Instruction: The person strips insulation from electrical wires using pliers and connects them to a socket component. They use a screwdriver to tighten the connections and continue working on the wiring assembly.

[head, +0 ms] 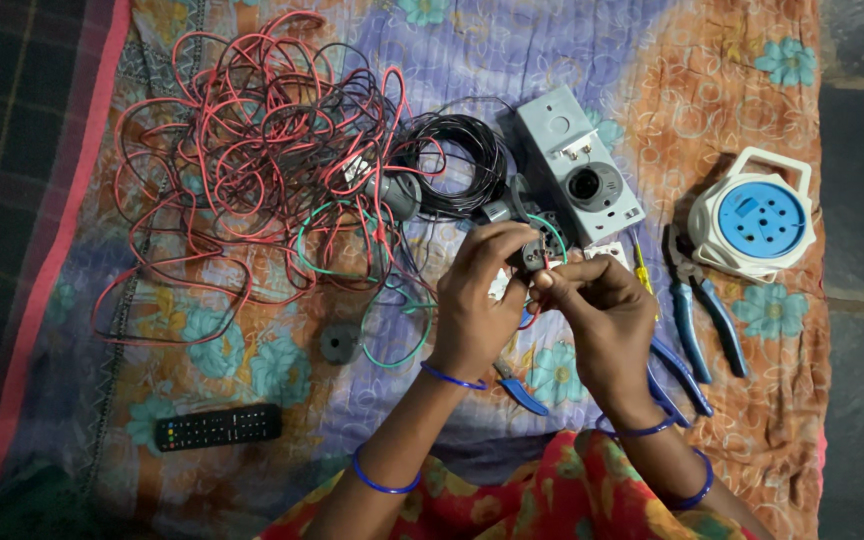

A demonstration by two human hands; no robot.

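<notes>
Hands meet at the centre of the head view: the left hand (479,300) is closed around a small dark electrical fitting (533,255), and the right hand (607,315) pinches at its lower edge with fingertips drawn together, a red lead running into it. The fitting sits just below the grey switch box (577,165), close to it. By my reading the wiring is midway: leads reach the fitting, but the box lies open-faced and the great tangle of red and black wire (262,160) is unsorted, a black coil (462,160) beside it. Blue-handled pliers (697,320) wait right of the hands, a white and blue extension reel (752,215) beyond, a black remote (218,427) lower left. All of it lies on a floral patchwork cloth (742,90) spread over a dark floor; little else of the room shows.
</notes>
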